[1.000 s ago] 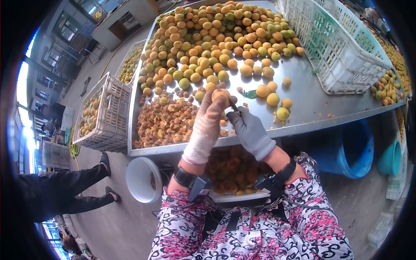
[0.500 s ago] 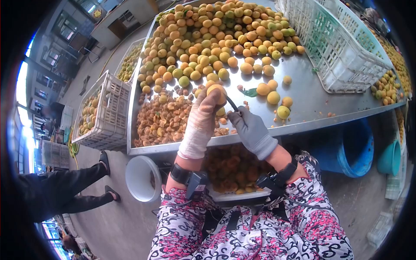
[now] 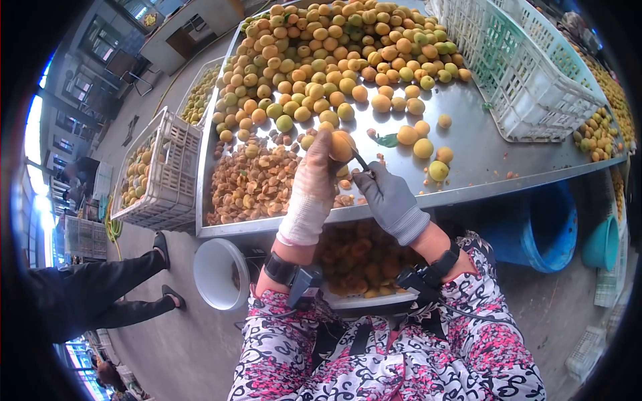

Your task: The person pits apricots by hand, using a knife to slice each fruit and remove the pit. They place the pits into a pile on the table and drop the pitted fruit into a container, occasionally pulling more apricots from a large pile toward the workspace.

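Observation:
My left hand, in a stained pale glove, is closed around an orange-yellow apricot above the front part of the metal table. My right hand, in a grey glove, grips a slim black tool whose far end meets the apricot's right side. That end is too small to make out. Beneath and left of my left hand lies a heap of brown apricot stones. A large pile of whole apricots covers the back of the table. Several loose apricots rest right of my hands.
A white crate stands on the table's right. Below the metal edge are a tub of apricot halves, a white bucket and a blue barrel. Filled crates and a person's legs are at left.
The apricot has turned in my left hand and sits slightly lower and further right, showing more of its side. The tool stays against it in my right hand.

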